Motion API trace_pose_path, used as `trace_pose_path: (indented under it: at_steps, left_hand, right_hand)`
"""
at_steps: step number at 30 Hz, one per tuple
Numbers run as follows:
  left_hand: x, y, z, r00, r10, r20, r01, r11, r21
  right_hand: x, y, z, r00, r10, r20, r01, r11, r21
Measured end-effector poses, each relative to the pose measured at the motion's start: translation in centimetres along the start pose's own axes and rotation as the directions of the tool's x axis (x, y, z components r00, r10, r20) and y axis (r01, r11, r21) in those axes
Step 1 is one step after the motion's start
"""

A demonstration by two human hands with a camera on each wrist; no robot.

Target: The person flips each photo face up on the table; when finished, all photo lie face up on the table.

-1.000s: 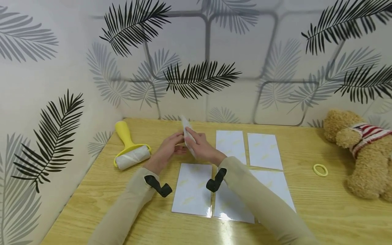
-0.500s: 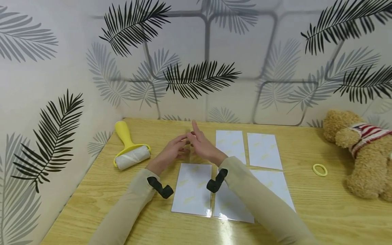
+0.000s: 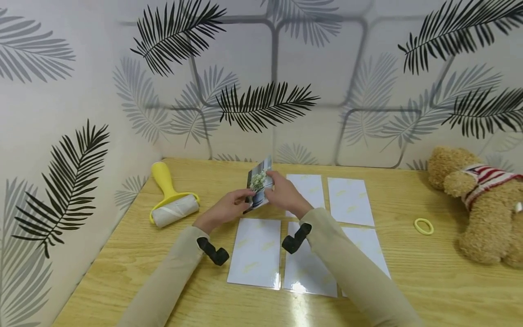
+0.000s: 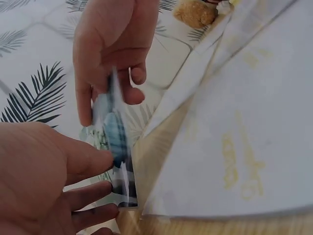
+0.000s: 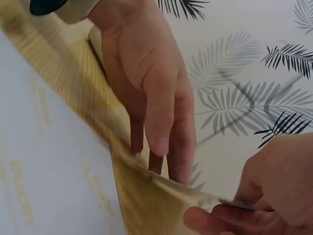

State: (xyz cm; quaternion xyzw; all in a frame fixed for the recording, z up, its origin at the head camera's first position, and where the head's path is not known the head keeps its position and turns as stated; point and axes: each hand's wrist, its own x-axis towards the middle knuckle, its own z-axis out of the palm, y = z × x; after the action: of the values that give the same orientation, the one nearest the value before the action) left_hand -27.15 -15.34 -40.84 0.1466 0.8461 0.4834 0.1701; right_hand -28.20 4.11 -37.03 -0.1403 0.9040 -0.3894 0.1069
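Above the back of the table, both hands hold a photo print [image 3: 257, 184] showing white flowers and something blue. It stands tilted, picture side facing the head camera. My left hand [image 3: 226, 210] pinches its left edge; in the left wrist view the thumb [image 4: 95, 159] lies against the print. My right hand [image 3: 286, 195] grips the right edge between thumb and fingers, and in the right wrist view the print appears nearly edge-on by this hand [image 5: 279, 186]. Just in front lies a white sheet with pale yellow marks [image 3: 254, 254], one of several laid in rows.
A yellow-handled lint roller [image 3: 173, 204] lies at left. To the right are a yellow ring [image 3: 423, 226] and a teddy bear [image 3: 482, 204] in a striped top. The patterned wall [image 3: 245, 68] borders the wooden table [image 3: 184, 295] at the back.
The print showed its pale back a second ago and was nearly hidden edge-on half a second ago. It is now turned picture side toward me, and the right hand has shifted slightly right.
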Motion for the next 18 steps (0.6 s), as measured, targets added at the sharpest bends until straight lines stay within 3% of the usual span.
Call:
trace_pose_path:
  at_steps: [5, 7, 11, 14, 18]
  left_hand:
    - [-0.2, -0.3, -0.1, 0.997, 0.074, 0.011, -0.074, 0.980, 0.182]
    - [-0.3, -0.4, -0.1, 0.997, 0.077, 0.024, -0.081, 0.950, 0.300]
    - [-0.4, -0.5, 0.0, 0.996, 0.074, 0.049, -0.089, 0.864, 0.496]
    - [-0.4, -0.7, 0.1, 0.996, 0.074, 0.052, -0.090, 0.846, 0.526]
    - [-0.4, -0.9, 0.1, 0.996, 0.078, 0.046, -0.090, 0.845, 0.527]
  right_hand:
    - [0.1, 0.8, 0.1, 1.000, 0.006, 0.005, -0.005, 0.984, -0.179]
    - [0.1, 1.0, 0.0, 1.000, 0.011, 0.016, -0.007, 0.972, -0.236]
    - [0.2, 1.5, -0.1, 0.999, 0.030, 0.029, -0.019, 0.944, -0.329]
    - [0.2, 1.8, -0.2, 0.999, 0.039, 0.022, -0.028, 0.923, -0.384]
    - [0.4, 2.1, -0.2, 0.999, 0.035, 0.014, -0.025, 0.905, -0.424]
